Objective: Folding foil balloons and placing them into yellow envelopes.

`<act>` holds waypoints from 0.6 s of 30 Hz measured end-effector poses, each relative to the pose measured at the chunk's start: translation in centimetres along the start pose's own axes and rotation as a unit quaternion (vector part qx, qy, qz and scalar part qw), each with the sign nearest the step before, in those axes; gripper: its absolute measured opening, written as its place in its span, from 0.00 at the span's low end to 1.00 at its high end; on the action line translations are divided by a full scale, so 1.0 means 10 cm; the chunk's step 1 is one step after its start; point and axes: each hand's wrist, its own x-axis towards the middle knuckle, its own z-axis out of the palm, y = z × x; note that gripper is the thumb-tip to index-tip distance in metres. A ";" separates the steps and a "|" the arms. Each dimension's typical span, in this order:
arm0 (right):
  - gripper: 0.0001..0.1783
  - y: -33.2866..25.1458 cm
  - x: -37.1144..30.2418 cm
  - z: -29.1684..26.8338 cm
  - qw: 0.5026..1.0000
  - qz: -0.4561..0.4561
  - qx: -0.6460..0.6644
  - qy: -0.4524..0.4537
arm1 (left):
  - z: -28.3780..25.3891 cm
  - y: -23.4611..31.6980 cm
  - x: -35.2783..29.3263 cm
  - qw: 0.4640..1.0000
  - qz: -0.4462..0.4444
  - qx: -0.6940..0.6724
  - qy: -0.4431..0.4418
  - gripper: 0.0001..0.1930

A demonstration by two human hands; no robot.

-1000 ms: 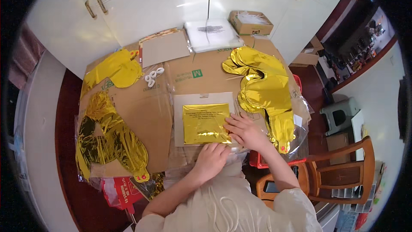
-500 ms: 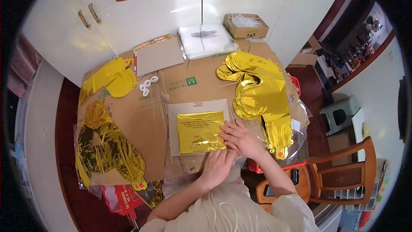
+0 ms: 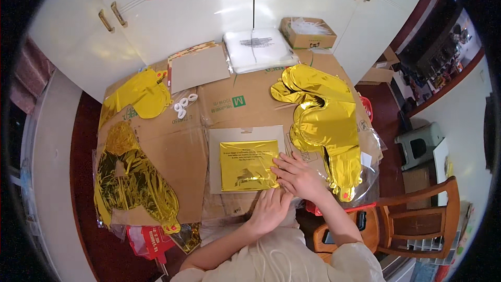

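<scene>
In front of me lies a flat gold foil packet [image 3: 248, 162] in a clear plastic bag, printed with dark lettering, on a pale card [image 3: 215, 159]. Flat over the packet's right edge rests my right hand [image 3: 300, 176], its fingers stretched out and slightly spread. My left hand [image 3: 270, 210] is at the lower right corner, with bent fingers together on the bag's edge; its thumb is hidden. The fingertips of both hands nearly meet there. To the right are stacked gold foil balloons [image 3: 326, 122], laid flat.
More flat gold balloons lie at the left, one A-shaped [image 3: 138, 177] and one behind it [image 3: 148, 94]. White ribbon rolls [image 3: 181, 107], a grey board [image 3: 201, 68], a stack of clear bags [image 3: 255, 49] and a small carton [image 3: 309, 32] stand farther back. A wooden chair [image 3: 417, 222] is at right.
The whole view has shifted slightly, so things appear a little lower and farther right. My right hand stays on the packet's right edge, and my left hand stays at its lower corner.
</scene>
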 end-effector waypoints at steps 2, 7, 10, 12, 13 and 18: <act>0.22 -0.01 0.01 -0.01 1.000 0.003 0.000 -0.004 | 0.00 -0.02 -0.01 1.000 0.001 -0.014 0.012 0.13; 0.22 0.00 0.01 -0.01 1.000 0.003 0.000 -0.010 | -0.04 -0.07 -0.02 0.995 -0.003 -0.094 -0.020 0.10; 0.22 0.00 0.01 -0.01 1.000 0.001 0.001 -0.009 | -0.02 -0.10 -0.05 0.992 0.000 -0.129 -0.010 0.08; 0.22 0.00 0.01 -0.02 1.000 0.000 0.002 -0.008 | -0.02 -0.12 -0.08 0.988 0.004 -0.154 0.009 0.08; 0.22 0.00 0.01 -0.01 1.000 -0.001 0.001 -0.008 | -0.04 -0.14 -0.10 0.985 0.004 -0.172 0.021 0.08; 0.22 0.00 0.01 0.01 1.000 -0.002 -0.007 -0.010 | -0.20 -0.29 -0.43 0.961 -0.051 -0.272 0.022 0.07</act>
